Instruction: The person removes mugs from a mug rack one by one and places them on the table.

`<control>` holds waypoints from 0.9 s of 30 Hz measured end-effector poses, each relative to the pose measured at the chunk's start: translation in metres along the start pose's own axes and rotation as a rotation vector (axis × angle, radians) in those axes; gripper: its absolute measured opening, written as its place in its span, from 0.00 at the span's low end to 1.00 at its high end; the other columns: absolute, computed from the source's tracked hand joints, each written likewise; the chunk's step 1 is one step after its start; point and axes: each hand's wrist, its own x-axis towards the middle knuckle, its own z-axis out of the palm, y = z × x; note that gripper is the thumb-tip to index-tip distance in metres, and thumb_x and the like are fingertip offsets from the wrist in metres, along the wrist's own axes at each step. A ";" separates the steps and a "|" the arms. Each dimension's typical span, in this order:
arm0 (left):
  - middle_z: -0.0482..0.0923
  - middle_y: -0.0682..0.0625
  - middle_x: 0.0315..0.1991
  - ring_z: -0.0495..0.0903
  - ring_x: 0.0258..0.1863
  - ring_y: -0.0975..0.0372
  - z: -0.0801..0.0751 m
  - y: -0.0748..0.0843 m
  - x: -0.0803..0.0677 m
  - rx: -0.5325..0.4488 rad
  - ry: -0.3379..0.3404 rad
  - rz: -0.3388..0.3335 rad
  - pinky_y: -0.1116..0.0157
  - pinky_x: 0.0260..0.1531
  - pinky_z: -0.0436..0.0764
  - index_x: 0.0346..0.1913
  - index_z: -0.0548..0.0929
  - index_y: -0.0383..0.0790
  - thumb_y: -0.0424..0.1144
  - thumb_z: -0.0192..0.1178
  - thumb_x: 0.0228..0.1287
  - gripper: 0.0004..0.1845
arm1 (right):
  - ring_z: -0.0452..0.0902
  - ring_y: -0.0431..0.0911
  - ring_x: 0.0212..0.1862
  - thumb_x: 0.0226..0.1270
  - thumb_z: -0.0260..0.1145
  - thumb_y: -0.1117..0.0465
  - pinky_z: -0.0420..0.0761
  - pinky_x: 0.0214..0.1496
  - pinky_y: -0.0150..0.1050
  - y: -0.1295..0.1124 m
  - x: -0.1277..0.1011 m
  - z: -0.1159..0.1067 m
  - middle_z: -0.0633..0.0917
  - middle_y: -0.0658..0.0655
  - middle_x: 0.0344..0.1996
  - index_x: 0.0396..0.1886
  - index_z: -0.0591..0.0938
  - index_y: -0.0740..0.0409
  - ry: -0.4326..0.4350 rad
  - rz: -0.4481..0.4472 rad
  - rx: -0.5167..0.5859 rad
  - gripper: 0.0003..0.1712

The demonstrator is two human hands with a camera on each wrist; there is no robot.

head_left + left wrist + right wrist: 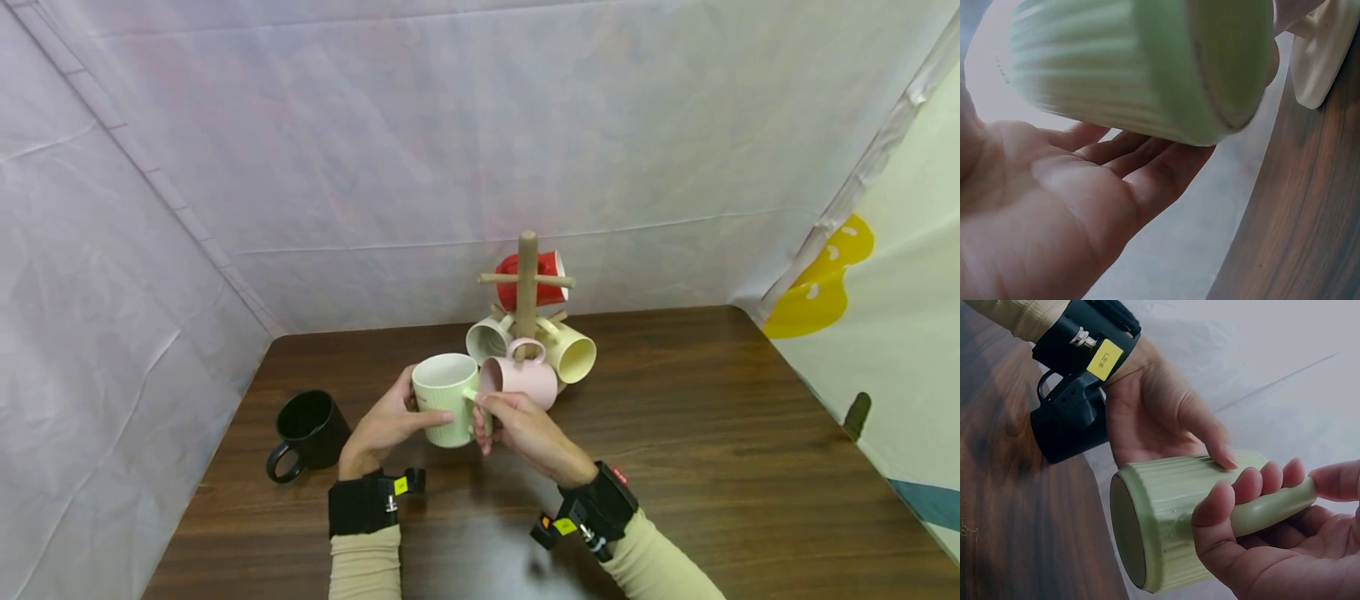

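Note:
Both hands hold a pale green ribbed mug (444, 408) above the table, its white mouth facing up in the head view. My left hand (390, 422) grips the mug's body from the left, thumb across the front and fingers behind. On the other side, my right hand (528, 433) has its fingers curled through the handle (1275, 506), with the thumb at the handle's top. Right behind the green mug, a pink mug (528, 382) hangs on a wooden mug tree (528, 287). The left wrist view shows the mug's underside (1232, 56) raised off the wood.
A black mug (311, 429) stands upright at the table's left, beside the left wrist. The tree also bears a red mug (510, 292) high up, plus a grey-white mug (489, 340) and a cream mug (573, 352) lower down. White cloth (450, 167) hangs behind the brown table (712, 433).

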 end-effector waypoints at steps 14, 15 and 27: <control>0.68 0.43 0.67 0.68 0.67 0.50 -0.005 0.004 -0.006 -0.055 0.024 0.028 0.51 0.63 0.71 0.73 0.59 0.48 0.38 0.73 0.57 0.44 | 0.71 0.43 0.29 0.80 0.44 0.59 0.75 0.32 0.34 0.006 0.003 -0.001 0.74 0.52 0.24 0.26 0.73 0.60 -0.004 0.008 -0.010 0.20; 0.68 0.43 0.67 0.68 0.67 0.50 -0.006 0.004 -0.006 -0.056 0.028 0.028 0.51 0.63 0.71 0.73 0.59 0.47 0.38 0.73 0.58 0.44 | 0.71 0.43 0.29 0.80 0.44 0.59 0.75 0.32 0.33 0.007 0.003 -0.001 0.74 0.52 0.24 0.26 0.73 0.60 -0.005 0.010 -0.010 0.20; 0.69 0.41 0.67 0.69 0.67 0.48 -0.019 0.001 -0.011 -0.011 0.091 0.002 0.46 0.66 0.66 0.69 0.68 0.40 0.44 0.66 0.66 0.32 | 0.71 0.43 0.30 0.80 0.45 0.58 0.75 0.32 0.34 0.010 0.005 -0.002 0.74 0.53 0.25 0.27 0.73 0.60 0.016 0.025 -0.016 0.20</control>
